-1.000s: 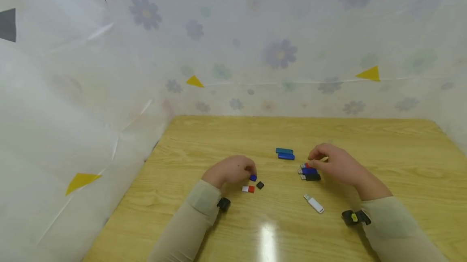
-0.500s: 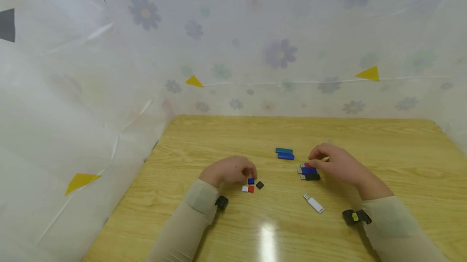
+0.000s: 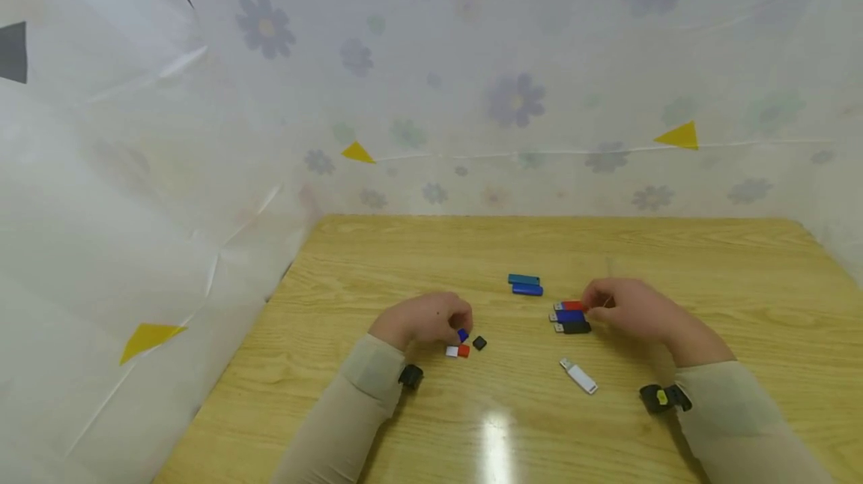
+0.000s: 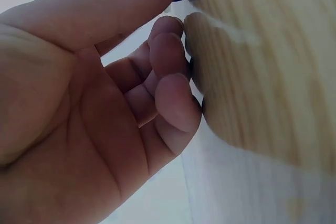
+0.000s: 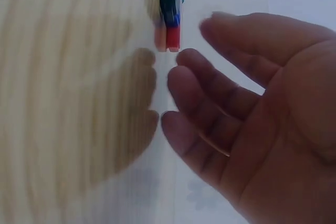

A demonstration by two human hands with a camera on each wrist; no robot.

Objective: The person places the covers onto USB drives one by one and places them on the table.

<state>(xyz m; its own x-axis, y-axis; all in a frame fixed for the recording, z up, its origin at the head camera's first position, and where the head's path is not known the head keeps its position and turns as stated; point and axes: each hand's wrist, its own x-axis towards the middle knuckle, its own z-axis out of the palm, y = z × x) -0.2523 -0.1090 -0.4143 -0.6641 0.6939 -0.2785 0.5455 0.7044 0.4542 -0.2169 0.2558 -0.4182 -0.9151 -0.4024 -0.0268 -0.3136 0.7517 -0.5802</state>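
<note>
Flowered plastic sheeting (image 3: 418, 4) hangs behind a wood-grained table (image 3: 377, 252), where small caps lie around a black cap (image 3: 479, 343). Just left of that black cap, and slightly beyond it, is the blue cap (image 3: 462, 335), sitting askew. The left hand (image 3: 426, 318) bends over it, thumb tip at its edge; whether the forefinger pinches from the other side, I cannot tell. The step in hand looks like squaring up the blue cap: light, small turns from thumb and forefinger should do, with the remaining fingers kept clear. Too firm a push could knock the red cap (image 3: 464, 351) and white cap (image 3: 452, 351), which lie side by side, left of the black cap and a little nearer.

Well right of the black cap, the red stick (image 3: 573, 306), blue stick (image 3: 571, 316) and black stick (image 3: 576, 327) lie in a row. The right hand (image 3: 630, 309) waits at the red stick's end, loosely bent, thumb apart from the fingers, gripping nothing; contact is unclear. Resting quietly there would suit, since a bump could skew the row.
</note>
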